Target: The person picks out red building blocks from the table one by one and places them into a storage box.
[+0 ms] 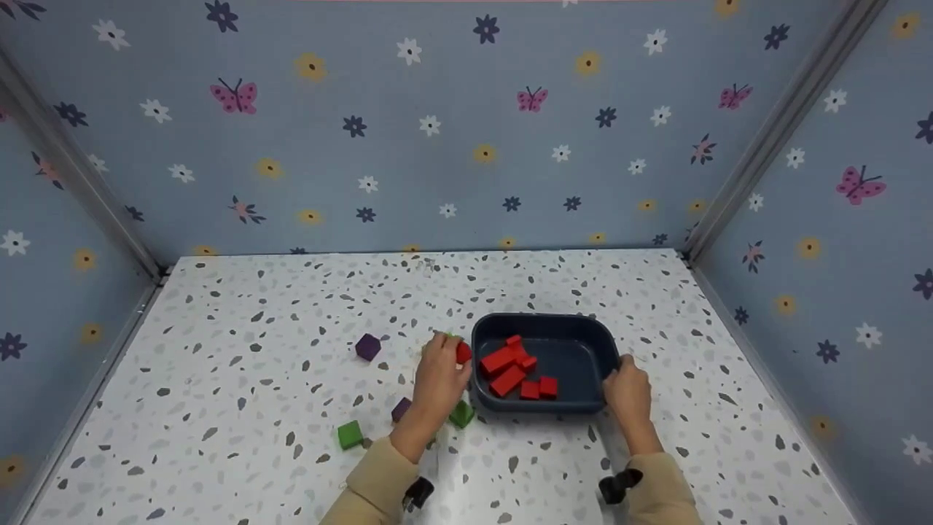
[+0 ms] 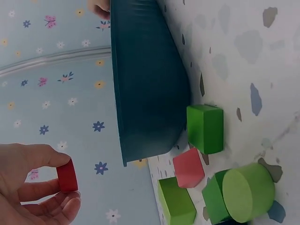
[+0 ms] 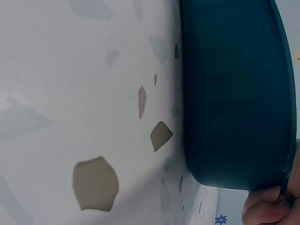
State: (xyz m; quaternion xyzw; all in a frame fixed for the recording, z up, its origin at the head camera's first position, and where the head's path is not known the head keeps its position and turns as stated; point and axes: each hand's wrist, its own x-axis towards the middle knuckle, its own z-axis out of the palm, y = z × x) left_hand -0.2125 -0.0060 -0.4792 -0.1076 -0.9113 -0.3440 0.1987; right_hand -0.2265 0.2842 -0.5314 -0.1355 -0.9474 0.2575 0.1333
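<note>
My left hand (image 1: 439,379) pinches a red block (image 2: 67,176) with a curved side between thumb and fingers, just left of a dark blue bin (image 1: 576,364). Several red blocks (image 1: 508,379) lie in the bin's left half. At the bin's right end, my right hand (image 1: 628,394) grips the rim. Below the left hand, the left wrist view shows a green block (image 2: 205,129), a red block (image 2: 189,168), a light green block (image 2: 176,201) and a light green cylinder (image 2: 248,192) on the table. The left hand hides most of these in the head view.
A purple block (image 1: 368,347) lies left of the left hand, and another purple block (image 1: 401,409) sits by the wrist. Nearer me is a green block (image 1: 350,435). Flowered panels (image 1: 437,146) enclose the speckled table (image 1: 240,350) at the back and sides.
</note>
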